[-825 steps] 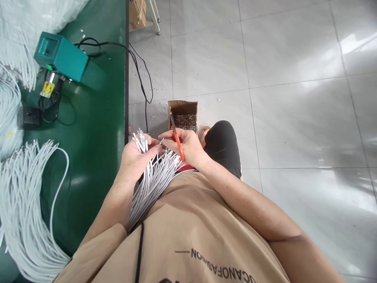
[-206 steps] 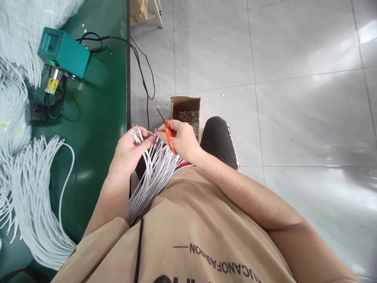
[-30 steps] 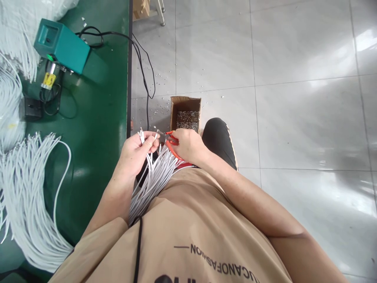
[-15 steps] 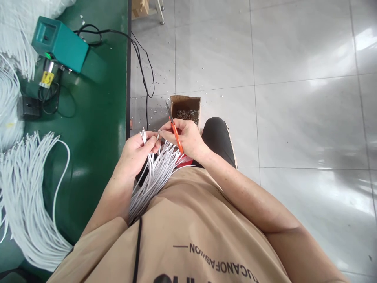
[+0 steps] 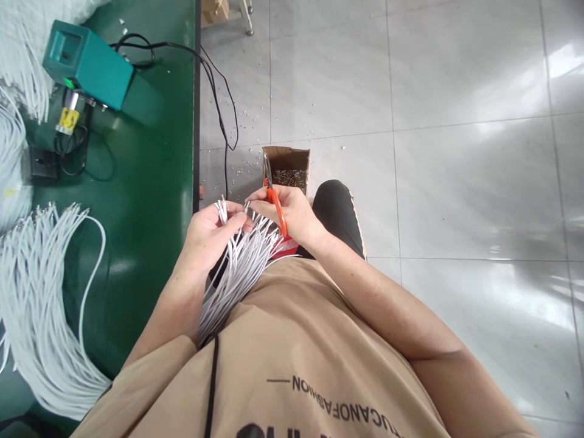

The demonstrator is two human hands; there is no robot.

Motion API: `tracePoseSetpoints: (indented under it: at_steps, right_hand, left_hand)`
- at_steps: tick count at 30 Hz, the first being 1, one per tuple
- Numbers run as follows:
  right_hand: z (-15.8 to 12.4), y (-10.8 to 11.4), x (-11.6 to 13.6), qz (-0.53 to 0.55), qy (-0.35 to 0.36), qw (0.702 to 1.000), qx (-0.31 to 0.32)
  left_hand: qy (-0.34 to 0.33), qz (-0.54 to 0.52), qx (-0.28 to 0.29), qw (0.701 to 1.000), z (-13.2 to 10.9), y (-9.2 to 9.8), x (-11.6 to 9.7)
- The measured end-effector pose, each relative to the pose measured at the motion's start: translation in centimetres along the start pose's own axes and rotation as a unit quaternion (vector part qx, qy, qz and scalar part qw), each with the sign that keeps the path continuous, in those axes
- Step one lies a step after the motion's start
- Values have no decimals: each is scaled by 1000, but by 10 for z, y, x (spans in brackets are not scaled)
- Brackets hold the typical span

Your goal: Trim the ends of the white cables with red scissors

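A bundle of white cables (image 5: 244, 264) lies across my lap. My left hand (image 5: 212, 234) is closed on several white cables, whose ends stick up between its fingers. Close against it, my right hand (image 5: 292, 210) has orange-handled scissors (image 5: 277, 207) tucked in it, blades pointing away from me. The thumb and forefinger of that hand pinch at a cable end (image 5: 247, 207) beside the left fingertips. Fine detail at the pinch is too small to make out.
A cardboard box (image 5: 286, 159) with small clippings stands on the floor beyond my hands. On the green table (image 5: 150, 140) at left are a teal machine (image 5: 89, 64), black cords (image 5: 171, 45) and more white cables (image 5: 39, 292). Bits litter the floor.
The scissors have turned slightly in my right hand, their tips swinging to the right. Both hands stay close together at the cable ends.
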State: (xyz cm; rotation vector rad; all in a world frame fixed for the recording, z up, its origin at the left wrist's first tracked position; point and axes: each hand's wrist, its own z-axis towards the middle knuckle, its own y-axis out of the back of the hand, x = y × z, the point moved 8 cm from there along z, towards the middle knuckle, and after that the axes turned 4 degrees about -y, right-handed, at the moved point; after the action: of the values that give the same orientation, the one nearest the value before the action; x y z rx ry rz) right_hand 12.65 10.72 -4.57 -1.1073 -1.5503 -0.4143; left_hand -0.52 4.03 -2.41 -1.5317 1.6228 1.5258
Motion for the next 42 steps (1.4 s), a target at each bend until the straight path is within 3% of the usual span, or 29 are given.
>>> tracePoseSetpoints:
  at_steps: [2,6,8,12,15,18,21,23,28,31,36,39,42]
  right_hand:
    - [-1,-1,-4,-16,-8,1000,-8]
    - [-9,-7,-6,-50,2,998,-23]
    - [-13,-9,-2,-64,16,997,-35]
    - [-10,1,6,-109,24,988,-110]
    - [-2,-3,9,-140,36,987,-74]
    - [2,-4,2,-166,16,985,-53]
    - [-1,7,4,-203,12,971,-125]
    - [-4,9,15,-242,45,956,-158]
    - [-1,-18,40,-312,115,941,-68]
    - [4,-21,33,-278,80,956,-46]
    - [8,-13,6,-111,-5,992,-52]
    - [8,-16,-2,-11,-32,999,-30]
    - [6,-18,-6,22,-60,998,4]
  left_hand:
    - [-4,-16,-7,1000,2,1,2]
    - [-52,-26,-90,994,8,15,2]
    - [-65,-46,-102,992,10,18,2]
    - [-32,-87,-60,994,11,10,7]
    - [-20,-80,-26,996,9,5,5]
    - [-14,-52,42,998,7,0,3]
    - [-4,-21,70,997,6,4,3]
    - [2,-22,70,997,6,6,4]
    - [-9,-6,86,996,4,1,-3]
    - [-1,-11,91,996,4,4,-5]
    - [-4,-102,54,993,8,10,0]
    - [-21,-161,15,987,10,8,2]
    - [-17,-168,-4,986,10,6,4]
